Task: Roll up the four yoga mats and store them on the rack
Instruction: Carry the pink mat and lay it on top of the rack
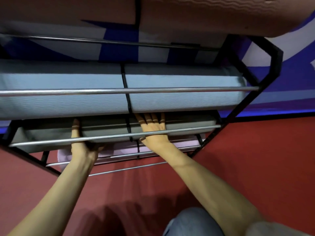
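Nearest is a knee (192, 222) in denim over the red floor (255, 167), with both bare arms reaching away from it into the rack (265, 68). On the third tier down lies the grey mat (187, 123), rolled and set lengthwise behind the tier's front rail (110, 137). The right hand (153, 128) lies flat on the right half of it, fingers straight and spread, pressing it toward the far side. The left hand (81, 143) cups the left half: its thumb runs up the near face and its fingers go out of sight beneath the roll. Both hands touch the mat, one either side of the black strap at its middle. Above it a blue mat (170, 77) fills the next tier, and a brown mat (221, 17) sits at the top. Below, a lilac mat (122, 149) rests on the lowest tier. All four appear rolled and on the rack, so the task looks almost done. What seems left is to seat the grey roll fully and draw the hands out. Beyond the rack, far and to the right, stands a blue and white wall (298, 79).
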The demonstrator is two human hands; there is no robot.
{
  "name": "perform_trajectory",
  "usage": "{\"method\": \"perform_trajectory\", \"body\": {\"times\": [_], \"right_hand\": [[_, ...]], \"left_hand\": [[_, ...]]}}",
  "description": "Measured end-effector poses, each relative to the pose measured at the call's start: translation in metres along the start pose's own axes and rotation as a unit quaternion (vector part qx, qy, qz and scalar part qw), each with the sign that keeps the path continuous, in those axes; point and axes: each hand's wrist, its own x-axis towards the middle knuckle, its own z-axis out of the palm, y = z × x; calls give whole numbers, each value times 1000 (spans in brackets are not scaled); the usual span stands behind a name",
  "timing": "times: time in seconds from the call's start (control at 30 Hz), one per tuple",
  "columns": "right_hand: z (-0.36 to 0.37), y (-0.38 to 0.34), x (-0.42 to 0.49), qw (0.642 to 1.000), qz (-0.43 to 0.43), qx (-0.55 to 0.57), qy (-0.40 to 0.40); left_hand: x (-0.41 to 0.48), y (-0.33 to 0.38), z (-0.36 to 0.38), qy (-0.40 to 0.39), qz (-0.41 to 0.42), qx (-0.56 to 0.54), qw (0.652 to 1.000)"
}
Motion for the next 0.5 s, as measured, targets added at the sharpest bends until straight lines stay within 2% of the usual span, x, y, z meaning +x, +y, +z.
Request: {"method": "perform_trajectory", "body": {"times": [0.13, 0.23, 0.3, 0.43, 0.5], "right_hand": [[6, 4, -5, 999, -37, -3, 26], [17, 12, -13, 983, -158, -14, 97], [31, 16, -20, 963, -236, 36, 129], [54, 14, -49, 941, -305, 73, 125], [69, 17, -64, 940, -316, 82, 103]], "left_hand": [[0, 1, -9, -36, -4, 28, 999], [2, -6, -19, -27, 4, 40, 999], [5, -18, -27, -17, 14, 31, 999], [-13, -54, -40, 59, 98, 73, 991], [-27, -76, -46, 62, 130, 105, 984]]}}
